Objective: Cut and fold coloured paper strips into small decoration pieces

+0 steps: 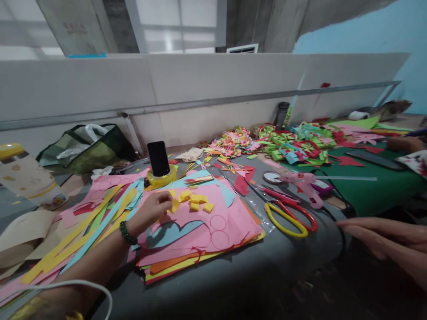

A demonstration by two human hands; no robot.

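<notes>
My left hand (155,206), with a green bead bracelet (128,233) at the wrist, has its fingers curled on a small yellow paper piece (175,205). Several more folded yellow paper pieces (194,202) lie just right of it on a pink paper sheet (238,218). A blue paper cutout (175,234) rests below the hand, on the same stack of coloured sheets. At the right edge, my right hand (387,238) is slightly blurred, fingers stretched leftward, nothing visible in them. Nearest to it are scissors (287,220) with yellow and red handles and a pink glue gun (305,186).
A phone (159,158) stands upright on a yellow tape roll (162,177). Coloured paper strips (90,229) lie left, near a bottle (30,178) and a green bag (83,146). Paper flowers (235,142) are piled behind. Another person's hand (405,144) is over a green surface (383,191).
</notes>
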